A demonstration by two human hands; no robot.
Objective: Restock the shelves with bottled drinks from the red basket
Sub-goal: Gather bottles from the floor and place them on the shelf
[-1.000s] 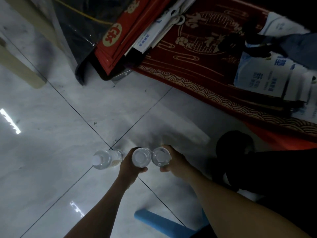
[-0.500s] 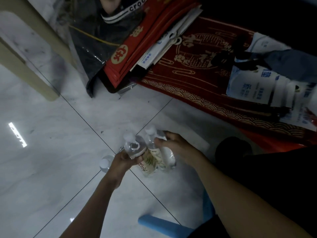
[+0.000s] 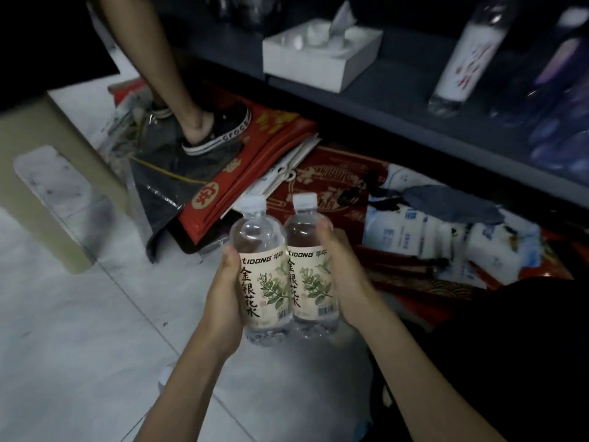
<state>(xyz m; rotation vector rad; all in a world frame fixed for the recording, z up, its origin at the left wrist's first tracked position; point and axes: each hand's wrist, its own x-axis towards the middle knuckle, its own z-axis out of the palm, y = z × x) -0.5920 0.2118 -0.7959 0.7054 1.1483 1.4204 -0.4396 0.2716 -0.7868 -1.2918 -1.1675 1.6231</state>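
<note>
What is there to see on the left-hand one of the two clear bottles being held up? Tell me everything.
The left clear plastic bottle has a white cap, on, and a cream label with green leaves, black Chinese characters and the word LIDONG. Its contents look clear. It is held roughly upright above the pale floor tiles: the left hand grips its outer side, and its other side touches the matching bottle in the right hand.

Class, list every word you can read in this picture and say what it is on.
"LIDONG", "金银花水": label of left bottle, held by left hand.
"LIDONG": right bottle, held by right hand.
"croc": shoe strap.
"安": red packet.
Too blurred: white packs, shelf bottle.
</note>
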